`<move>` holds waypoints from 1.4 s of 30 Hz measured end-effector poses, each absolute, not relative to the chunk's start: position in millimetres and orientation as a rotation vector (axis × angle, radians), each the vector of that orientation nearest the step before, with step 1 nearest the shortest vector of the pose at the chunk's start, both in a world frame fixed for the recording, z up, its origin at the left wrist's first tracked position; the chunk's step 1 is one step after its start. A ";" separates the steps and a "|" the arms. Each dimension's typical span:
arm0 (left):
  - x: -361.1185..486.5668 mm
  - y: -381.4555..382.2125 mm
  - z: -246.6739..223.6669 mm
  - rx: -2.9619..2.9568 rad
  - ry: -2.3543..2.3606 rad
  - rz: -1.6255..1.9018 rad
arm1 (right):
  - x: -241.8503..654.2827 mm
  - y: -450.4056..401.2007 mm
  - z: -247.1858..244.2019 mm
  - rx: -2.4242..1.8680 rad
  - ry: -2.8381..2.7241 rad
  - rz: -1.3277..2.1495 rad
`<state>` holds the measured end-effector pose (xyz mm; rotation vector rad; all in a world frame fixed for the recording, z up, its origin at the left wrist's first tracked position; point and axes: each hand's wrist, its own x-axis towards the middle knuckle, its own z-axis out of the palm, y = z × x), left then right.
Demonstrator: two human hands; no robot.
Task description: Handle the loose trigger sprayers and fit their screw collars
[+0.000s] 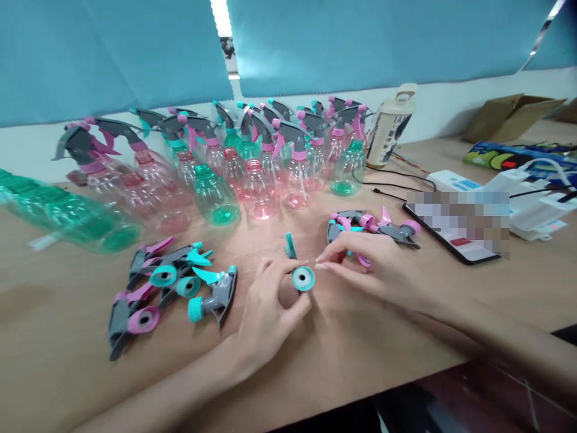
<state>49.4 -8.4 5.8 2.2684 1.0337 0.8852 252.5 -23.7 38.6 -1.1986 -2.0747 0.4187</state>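
Observation:
My left hand (268, 307) grips a teal-and-grey spray trigger head (303, 278), its round collar turned up toward me with a pale disc and dark hole inside. Just right of that collar, my right hand (374, 264) has thumb and forefinger pinched together; a small pale bit may sit at the tips, too small to name. Left of my left hand lie several loose trigger heads, among them a teal one (216, 294) and a pink one (135, 319). Another cluster of trigger heads (354, 218) lies beyond my right hand, partly hidden by it.
Pink and green bottles stand along the back, many with trigger heads, including an uncapped pink bottle (260, 192) and green bottle (216, 198). Stacked green bottles (76, 216) lie left. To the right are a phone (451, 234), cables, power strip (527, 204), tumbler (390, 129) and cardboard box (505, 123).

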 end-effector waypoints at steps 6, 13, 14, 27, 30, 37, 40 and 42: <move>45.3 -5.8 2.8 2.309 1.047 0.918 | 232.1 -18.6 29.5 -1.110 -2.101 0.413; 33.0 -2.6 -3.3 2.332 1.152 0.898 | 223.8 -17.4 3.7 -1.041 -2.124 0.188; 31.7 -2.0 -4.0 2.335 1.165 0.905 | 222.3 -18.1 2.2 -1.044 -2.121 0.191; 29.2 2.4 -9.6 2.346 1.160 0.915 | 209.2 -33.1 -15.0 -1.222 -2.018 0.534; 29.5 3.0 -9.8 2.342 1.134 0.893 | 207.7 -31.9 -14.8 -1.232 -1.942 0.638; 29.3 3.8 -8.3 2.313 1.070 0.847 | 208.0 -25.2 -15.0 -1.128 -1.831 0.686; 28.7 4.2 -9.0 2.293 1.032 0.844 | 209.9 -23.8 -16.4 -1.122 -1.814 0.655; 28.8 4.6 -9.4 2.277 1.005 0.849 | 211.2 -23.7 -16.3 -1.116 -1.818 0.634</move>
